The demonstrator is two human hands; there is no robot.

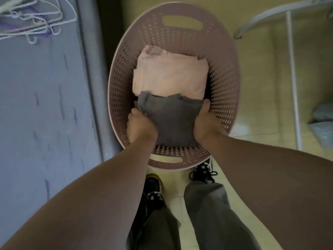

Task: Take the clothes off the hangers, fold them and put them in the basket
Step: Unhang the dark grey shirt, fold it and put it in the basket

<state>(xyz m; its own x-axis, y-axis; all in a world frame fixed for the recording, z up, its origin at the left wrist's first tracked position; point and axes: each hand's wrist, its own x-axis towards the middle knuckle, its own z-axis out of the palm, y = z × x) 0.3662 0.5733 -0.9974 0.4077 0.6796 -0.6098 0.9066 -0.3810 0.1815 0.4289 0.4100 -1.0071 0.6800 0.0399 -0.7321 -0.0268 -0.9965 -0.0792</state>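
Observation:
A pink perforated oval basket [223,82] stands on the floor in front of my feet. A folded pale pink garment [169,74] lies in its far half. A folded grey garment [171,120] sits in the near half, its far edge overlapping the pink one. My left hand [140,125] grips the grey garment's left edge, and my right hand [205,121] grips its right edge with the thumb on top. Both hands are inside the basket. Several bare wire hangers [34,20] lie on the bed at the upper left.
A bed with a grey-blue sheet [45,114] runs along the left, close against the basket. A white metal rack frame [293,73] stands on the tiled floor at the right, with a bluish bundle [322,121] beyond it. My shoes are just below the basket.

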